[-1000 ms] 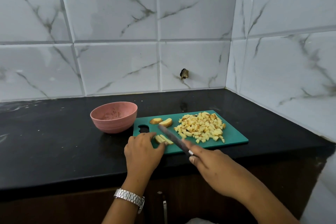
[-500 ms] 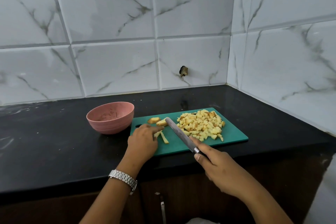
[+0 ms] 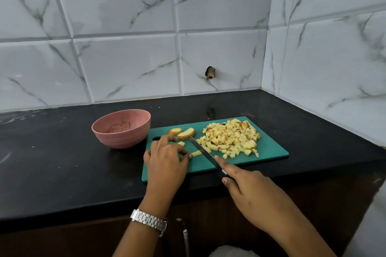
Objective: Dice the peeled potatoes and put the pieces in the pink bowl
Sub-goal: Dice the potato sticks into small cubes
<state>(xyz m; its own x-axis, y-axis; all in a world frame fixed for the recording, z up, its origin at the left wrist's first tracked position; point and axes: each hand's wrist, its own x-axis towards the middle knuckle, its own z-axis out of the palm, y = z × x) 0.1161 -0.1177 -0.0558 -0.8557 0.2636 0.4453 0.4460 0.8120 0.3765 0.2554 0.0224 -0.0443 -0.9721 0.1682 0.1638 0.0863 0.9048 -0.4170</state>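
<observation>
The knife [image 3: 203, 150] is held in the right grip [image 3: 250, 192]. The fingers are wrapped round the handle, the forefinger is laid along the spine, and the tip is aimed toward 11 o'clock across the green cutting board [image 3: 273, 153]. The left grip [image 3: 167, 158] is curled over at the board's 9 o'clock side, and a pale potato strip [image 3: 196, 153] is pinned beneath its fingertips, just beside the blade.

Dicing is judged to be the step in hand, and well advanced. A big heap of diced potato [image 3: 229, 137] is piled at the board's 2 o'clock, and only two potato slices [image 3: 185, 133] are left uncut at 11 o'clock. Nothing has been moved into the pink bowl [image 3: 123, 141] yet. It is parked on the black counter [image 3: 62, 162] at the board's 10 o'clock, just beside the corner, with only smears seen inside.

For a clean cut, the strip should be squared to the edge and fed in even steps, so the cubes match the heap. The left fingertips should be tucked back and the knuckles offered to the blade, since they are uncomfortably close now. The tip is best held low and the heel rocked down. Short strips can skid on a smooth board, so light, steady pressure is called for.
</observation>
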